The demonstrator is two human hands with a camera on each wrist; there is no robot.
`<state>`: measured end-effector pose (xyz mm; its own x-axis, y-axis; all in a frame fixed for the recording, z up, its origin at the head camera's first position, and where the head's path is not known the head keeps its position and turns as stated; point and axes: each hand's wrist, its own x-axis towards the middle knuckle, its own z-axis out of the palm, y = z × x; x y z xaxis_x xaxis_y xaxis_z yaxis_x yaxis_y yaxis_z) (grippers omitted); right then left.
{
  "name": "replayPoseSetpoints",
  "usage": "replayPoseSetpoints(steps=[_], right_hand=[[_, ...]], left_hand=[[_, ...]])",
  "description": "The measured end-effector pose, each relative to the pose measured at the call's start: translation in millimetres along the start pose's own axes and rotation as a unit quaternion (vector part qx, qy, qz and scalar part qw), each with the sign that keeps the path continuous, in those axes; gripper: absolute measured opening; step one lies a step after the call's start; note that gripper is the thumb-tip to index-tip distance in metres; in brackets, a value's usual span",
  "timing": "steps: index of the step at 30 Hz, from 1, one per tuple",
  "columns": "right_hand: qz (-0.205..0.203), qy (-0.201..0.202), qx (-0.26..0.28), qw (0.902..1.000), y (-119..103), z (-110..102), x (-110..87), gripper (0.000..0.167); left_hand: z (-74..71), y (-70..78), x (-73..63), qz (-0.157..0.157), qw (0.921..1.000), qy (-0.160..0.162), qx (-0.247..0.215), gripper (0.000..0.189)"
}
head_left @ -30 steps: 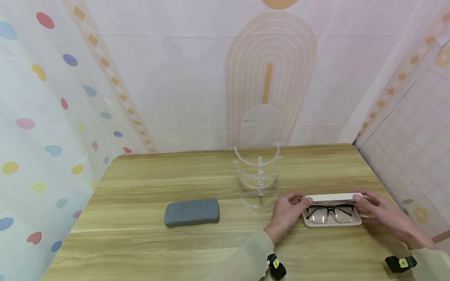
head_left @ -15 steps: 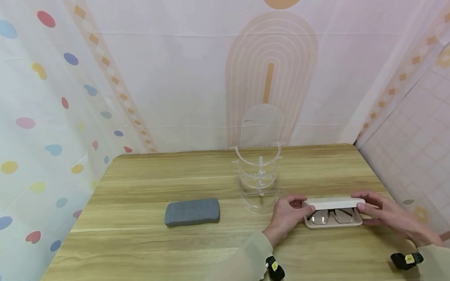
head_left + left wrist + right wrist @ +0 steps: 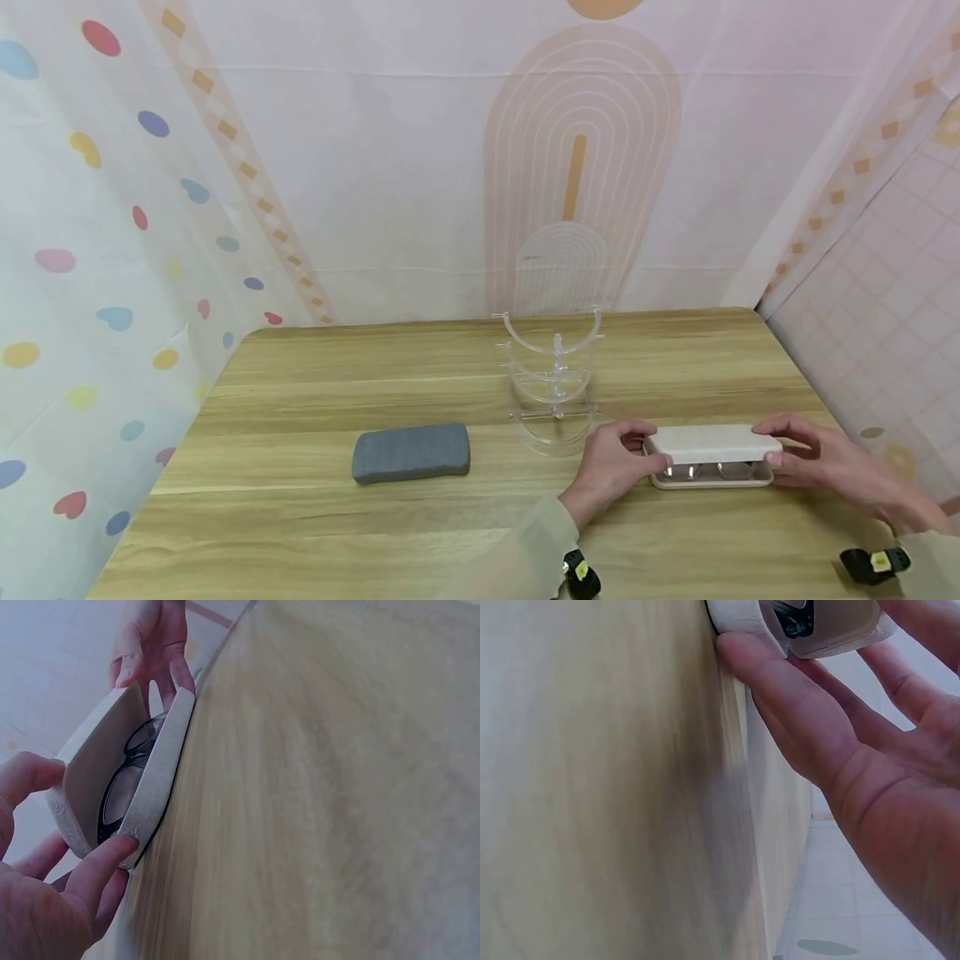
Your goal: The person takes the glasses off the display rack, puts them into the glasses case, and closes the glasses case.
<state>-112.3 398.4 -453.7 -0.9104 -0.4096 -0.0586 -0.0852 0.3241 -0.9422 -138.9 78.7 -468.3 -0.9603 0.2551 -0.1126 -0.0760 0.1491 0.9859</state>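
A white glasses case (image 3: 712,443) stands on the table at the right, its lid partly lowered over the base. Inside lie black-framed glasses (image 3: 126,759); from the head view only the lower lenses show under the lid. My left hand (image 3: 613,458) holds the left end, with one fingertip at the lid's edge and others at the base in the left wrist view. At the opposite end, my right hand (image 3: 825,462) grips the lid's corner and the base. In the right wrist view, fingers (image 3: 795,697) of that hand lie along the case's end wall.
Left of the hands stands a clear tiered display rack (image 3: 557,383), close to the left hand. A grey glasses case (image 3: 411,453) lies shut on the wooden table (image 3: 300,533). Patterned curtains (image 3: 390,167) hang behind and beside the table.
Both hands have brought the white case's lid forward and down from nearly upright, so it covers most of the glasses. The grey case and the rack stay in place.
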Motion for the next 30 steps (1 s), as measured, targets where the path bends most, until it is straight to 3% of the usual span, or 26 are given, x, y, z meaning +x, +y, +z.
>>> replayPoseSetpoints(steps=[7, 12, 16, 30], right_hand=[[-0.031, 0.015, -0.03, 0.999, 2.6, 4.9, -3.6, 0.032], [-0.013, 0.038, -0.092, 0.9949, 2.2, 5.0, -3.6, 0.034], [0.003, 0.038, -0.108, 0.9934, 1.1, 4.9, -2.3, 0.036], [0.032, 0.033, -0.089, 0.995, 1.6, 5.8, -1.9, 0.04]], left_hand=[[-3.0, -2.8, 0.4, 0.033, 0.9984, -0.011, 0.044, 0.035], [-3.3, -5.6, 0.2, 0.059, 0.9952, -0.009, 0.077, 0.037], [-3.0, -6.9, 0.2, 0.075, 0.9919, -0.006, 0.102, 0.038], [-0.5, -4.6, -1.6, 0.061, 0.9892, -0.009, 0.133, 0.042]])
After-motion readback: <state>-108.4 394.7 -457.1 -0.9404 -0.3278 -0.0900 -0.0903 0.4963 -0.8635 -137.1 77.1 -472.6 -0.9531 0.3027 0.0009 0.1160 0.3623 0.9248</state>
